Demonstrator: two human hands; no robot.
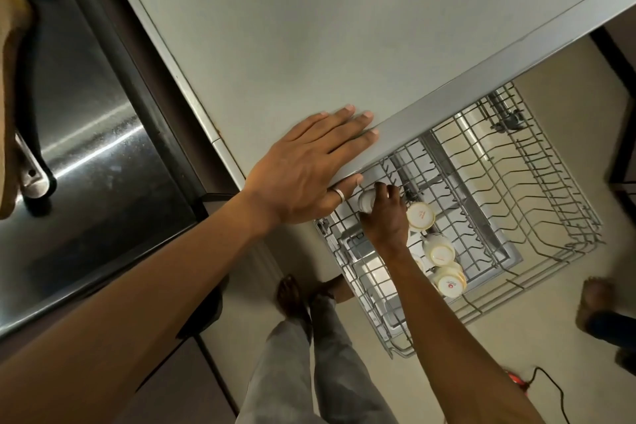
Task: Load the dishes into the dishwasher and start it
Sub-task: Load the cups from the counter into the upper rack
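The grey wire dishwasher rack (pixel 537 203) is pulled out below the counter edge. My right hand (pixel 383 217) reaches down into the rack's left side and grips a white cup (pixel 366 200), part of it hidden by my fingers. Three more white cups lie upturned in a row beside it: one (pixel 420 215), another (pixel 438 249) and the nearest (pixel 449 282). My left hand (pixel 309 169) rests flat on the pale countertop (pixel 309 27) at its front edge, fingers straight, a ring on the thumb.
A steel sink (pixel 89 148) with a tap (pixel 32 175) sits left of the counter. My legs and feet (pixel 296 296) stand on the beige floor. Another person's foot (pixel 599 303) is at the right. A black cable (pixel 550 385) lies on the floor.
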